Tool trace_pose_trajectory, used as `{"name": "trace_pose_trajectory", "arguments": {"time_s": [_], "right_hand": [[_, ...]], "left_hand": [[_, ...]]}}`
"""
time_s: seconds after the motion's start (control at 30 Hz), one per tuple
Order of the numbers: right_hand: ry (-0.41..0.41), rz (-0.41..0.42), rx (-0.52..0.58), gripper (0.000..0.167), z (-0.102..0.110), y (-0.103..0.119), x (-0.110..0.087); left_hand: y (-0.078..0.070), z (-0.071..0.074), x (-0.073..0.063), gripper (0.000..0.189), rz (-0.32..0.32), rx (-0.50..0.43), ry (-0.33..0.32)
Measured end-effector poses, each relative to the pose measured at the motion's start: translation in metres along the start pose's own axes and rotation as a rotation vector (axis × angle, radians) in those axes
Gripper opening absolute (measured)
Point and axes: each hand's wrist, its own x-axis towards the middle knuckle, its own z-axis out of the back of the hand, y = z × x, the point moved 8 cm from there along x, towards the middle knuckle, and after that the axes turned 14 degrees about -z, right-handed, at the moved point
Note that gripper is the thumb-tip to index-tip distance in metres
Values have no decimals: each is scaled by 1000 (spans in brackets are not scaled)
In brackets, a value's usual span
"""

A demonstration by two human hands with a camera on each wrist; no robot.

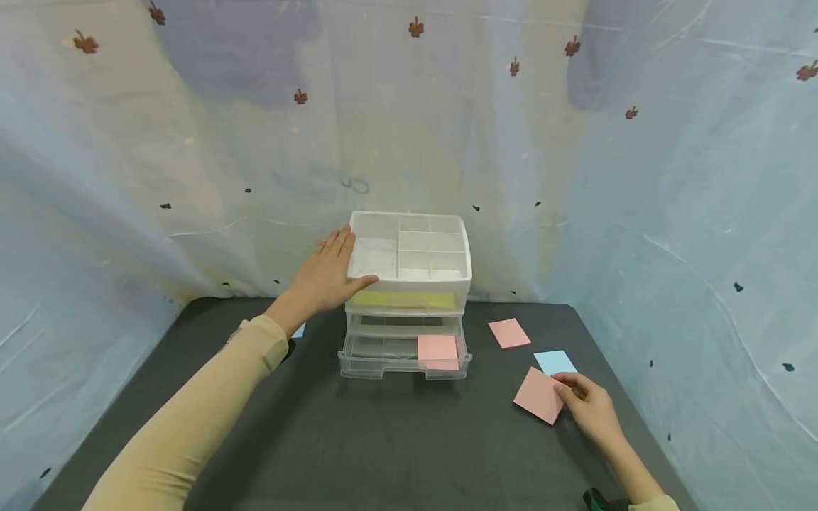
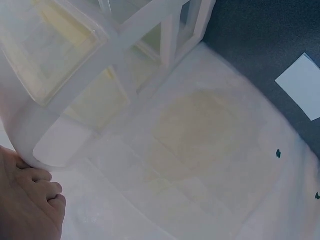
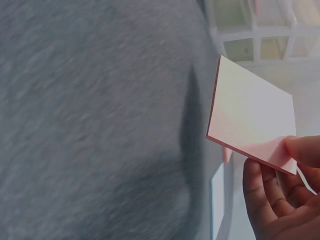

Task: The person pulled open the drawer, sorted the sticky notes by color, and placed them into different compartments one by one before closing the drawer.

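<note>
A white organizer with drawers [image 1: 409,285] stands at the back of the dark table, its lower clear drawer [image 1: 383,365] pulled out. Inside that drawer lies a pink sticky note pad [image 1: 437,352]; yellow shows through the upper drawer [image 1: 404,299]. My left hand [image 1: 324,273] rests against the organizer's top left edge, fingers extended and thumb at the front rim. Between thumb and fingers, my right hand [image 1: 588,406] pinches another pink sticky note pad [image 1: 538,396], tilted above the table in the right wrist view [image 3: 252,112].
A pink pad [image 1: 509,333] and a blue pad [image 1: 554,362] lie right of the organizer, the blue one partly behind the held pad. Left of it, a light blue corner [image 1: 299,331] peeks out behind my left wrist. Patterned cloth [image 1: 409,142] hangs around the table.
</note>
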Motion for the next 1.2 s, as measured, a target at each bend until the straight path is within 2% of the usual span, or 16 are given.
{"name": "trace_pose_trajectory", "arguments": {"time_s": [0.33, 0.7, 0.97, 1.2], "right_hand": [[-10, 52, 57, 28, 0, 28, 0], [4, 128, 112, 26, -5, 76, -2], [28, 255, 165, 23, -13, 114, 2], [12, 357, 165, 17, -21, 142, -1]], "left_hand": [[-2, 0, -1, 107, 1, 7, 2], [-3, -1, 0, 108, 1, 13, 2], [-2, 1, -1, 109, 8, 5, 7], [-2, 1, -1, 108, 12, 10, 11]]}}
